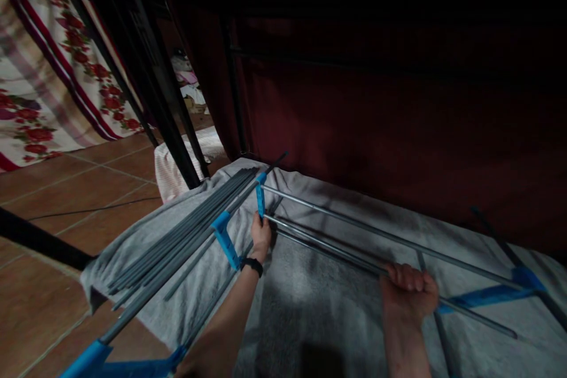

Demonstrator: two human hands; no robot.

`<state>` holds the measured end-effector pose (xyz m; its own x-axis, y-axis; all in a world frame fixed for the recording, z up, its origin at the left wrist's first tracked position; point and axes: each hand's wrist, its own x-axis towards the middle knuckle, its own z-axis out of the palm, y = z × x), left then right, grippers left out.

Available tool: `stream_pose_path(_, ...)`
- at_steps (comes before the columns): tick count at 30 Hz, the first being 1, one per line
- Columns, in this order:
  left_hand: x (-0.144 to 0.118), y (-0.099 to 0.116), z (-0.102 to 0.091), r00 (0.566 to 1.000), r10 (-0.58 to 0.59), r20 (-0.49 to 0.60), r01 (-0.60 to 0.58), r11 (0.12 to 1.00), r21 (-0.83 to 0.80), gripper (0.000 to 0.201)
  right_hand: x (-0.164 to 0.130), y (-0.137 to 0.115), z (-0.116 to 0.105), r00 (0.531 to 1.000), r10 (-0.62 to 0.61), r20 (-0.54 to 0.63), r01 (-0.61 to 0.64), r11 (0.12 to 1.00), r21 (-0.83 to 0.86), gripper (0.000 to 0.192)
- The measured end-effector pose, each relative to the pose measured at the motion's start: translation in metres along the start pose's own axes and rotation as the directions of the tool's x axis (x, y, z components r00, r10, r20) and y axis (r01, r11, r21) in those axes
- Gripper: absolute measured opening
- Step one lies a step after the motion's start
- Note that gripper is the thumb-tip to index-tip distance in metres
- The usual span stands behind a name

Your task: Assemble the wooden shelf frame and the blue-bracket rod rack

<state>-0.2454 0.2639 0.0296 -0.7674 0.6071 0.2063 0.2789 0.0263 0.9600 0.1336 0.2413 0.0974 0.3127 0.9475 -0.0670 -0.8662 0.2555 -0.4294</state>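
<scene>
My right hand [410,290] is wrapped round a thin grey metal tube [328,240], whose free end sticks out to the right past my fist. At the tube's far left end, my left hand [261,235], with a black wristband [251,266], is closed on the lower part of a blue plastic connector [260,198]. Another grey tube [376,223] runs from the top of that connector to a blue connector [491,295] on the right. A second left-side connector [225,239] sits nearer me on a long tube. Whether the held tube is seated in the connector, I cannot tell.
Several loose grey tubes [190,227] lie bundled on a grey blanket [305,313]. Another blue connector [128,363] is at the bottom left. Dark metal posts [155,80] stand at the left, beyond the blanket. Dark red cloth [354,130] hangs behind. A cable [93,210] crosses the tiled floor.
</scene>
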Motion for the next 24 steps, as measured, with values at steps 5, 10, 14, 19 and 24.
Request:
stream_pose_path(5, -0.003, -0.004, 0.005, 0.999, -0.001, -0.047, 0.003, 1.000, 0.022, 0.019, 0.006, -0.003, 0.018, 0.997, -0.052, 0.060, 0.053, 0.998, -0.014, 0.034)
stream_pose_path(10, -0.007, -0.003, 0.006, 0.997, -0.010, -0.073, 0.014, 0.998, 0.064, 0.018, 0.009, 0.000, 0.021, 0.996, -0.087, 0.036, 0.087, 0.996, -0.002, 0.034)
stream_pose_path(14, -0.010, 0.001, 0.005, 0.996, 0.007, -0.093, -0.001, 0.997, 0.073, 0.020, 0.008, 0.002, 0.014, 0.996, -0.090, -0.021, 0.090, 0.996, 0.008, 0.034)
stream_pose_path(19, -0.012, 0.004, 0.007, 0.995, -0.015, -0.099, 0.028, 0.991, 0.128, 0.021, 0.012, 0.004, 0.014, 0.991, -0.072, -0.110, 0.067, 0.997, -0.049, 0.028)
stream_pose_path(24, -0.011, 0.003, 0.008, 0.993, -0.014, -0.117, 0.030, 0.991, 0.132, 0.020, 0.019, 0.007, 0.009, 0.983, -0.070, -0.167, 0.056, 0.995, -0.088, 0.026)
